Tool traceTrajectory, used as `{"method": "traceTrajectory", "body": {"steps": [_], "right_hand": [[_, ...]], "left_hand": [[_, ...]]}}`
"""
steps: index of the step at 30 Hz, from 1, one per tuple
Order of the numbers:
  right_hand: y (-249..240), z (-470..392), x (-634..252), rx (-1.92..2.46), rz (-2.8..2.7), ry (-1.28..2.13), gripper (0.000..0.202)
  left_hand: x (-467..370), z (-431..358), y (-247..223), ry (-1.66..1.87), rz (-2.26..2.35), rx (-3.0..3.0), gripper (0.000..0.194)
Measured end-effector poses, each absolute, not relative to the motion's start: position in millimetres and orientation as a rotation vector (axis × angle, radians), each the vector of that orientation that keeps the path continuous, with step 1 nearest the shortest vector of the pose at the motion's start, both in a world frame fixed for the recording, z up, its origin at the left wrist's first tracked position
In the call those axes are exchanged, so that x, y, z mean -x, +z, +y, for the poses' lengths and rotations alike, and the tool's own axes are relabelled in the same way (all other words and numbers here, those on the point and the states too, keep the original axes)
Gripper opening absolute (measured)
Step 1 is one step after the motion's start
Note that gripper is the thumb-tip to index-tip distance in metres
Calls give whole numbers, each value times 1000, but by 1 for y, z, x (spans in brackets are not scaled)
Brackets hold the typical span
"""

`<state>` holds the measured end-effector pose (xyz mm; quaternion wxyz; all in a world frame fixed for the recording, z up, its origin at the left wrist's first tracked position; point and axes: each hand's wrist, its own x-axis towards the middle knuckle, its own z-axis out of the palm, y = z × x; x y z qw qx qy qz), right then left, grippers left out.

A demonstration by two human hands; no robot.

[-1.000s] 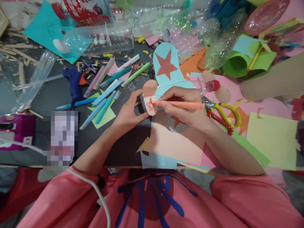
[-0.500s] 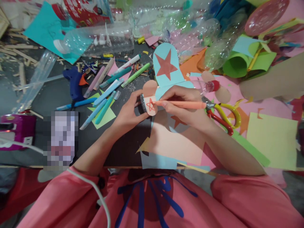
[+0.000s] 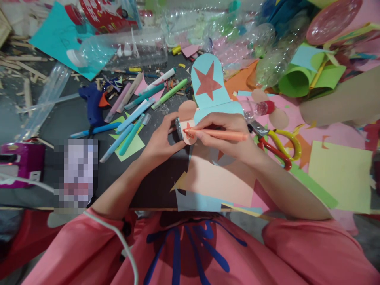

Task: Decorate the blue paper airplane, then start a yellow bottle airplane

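Note:
Between the thumb and fingers of my left hand (image 3: 163,140) is a small rounded paper piece (image 3: 187,110), pale on its lower part and tan on top. A red-orange star outline, partly coloured in, shows on the pale part. My right hand (image 3: 225,132) is closed round an orange marker (image 3: 230,135), its tip on the star. Just beyond my hands lies a light-blue paper cutout (image 3: 219,69) bearing a large red star (image 3: 208,81). Under my right hand are a peach paper sheet (image 3: 219,178) and part of another red star.
Several markers (image 3: 135,107) and a blue glue gun (image 3: 91,103) lie to the left, near a pixelated phone-like rectangle (image 3: 78,170). Scissors (image 3: 276,144) with red and yellow handles lie right. Clear plastic bottles (image 3: 127,47) line the back. Yellow paper (image 3: 341,176) sits front right.
My right hand and the orange marker have shifted slightly left, and the tip is now at the star's left side. More red-orange colour fills the star. My left hand stays in place.

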<state>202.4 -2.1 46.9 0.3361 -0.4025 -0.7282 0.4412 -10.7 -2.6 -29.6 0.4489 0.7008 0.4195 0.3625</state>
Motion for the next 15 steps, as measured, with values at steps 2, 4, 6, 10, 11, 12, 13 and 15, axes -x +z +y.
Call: {"method": "traceTrajectory", "body": {"steps": [2, 4, 6, 10, 11, 12, 13, 15], "right_hand": [[48, -2, -203, 1072, -1896, 1168, 20], [48, -3, -203, 1073, -1892, 1178, 19], [48, -3, -203, 1076, -1881, 1184, 18], [49, -3, -204, 1077, -1893, 1207, 18], [49, -3, -204, 1076, -1896, 1203, 19], [49, -2, -204, 1071, -1896, 1193, 19], [49, -2, -205, 1064, -1900, 1186, 18], [48, -1, -205, 1040, -1920, 1173, 17]], "left_hand": [[11, -3, -30, 896, 1036, -1730, 62], [10, -3, -29, 894, 1042, -1724, 62], [10, -3, -28, 891, 1051, -1720, 62], [10, -3, -26, 885, 1053, -1724, 61], [10, -3, -26, 884, 1052, -1726, 61], [10, -3, -26, 883, 1052, -1726, 61], [10, -3, -26, 882, 1054, -1726, 61], [10, -3, -27, 875, 1058, -1723, 61]]}}
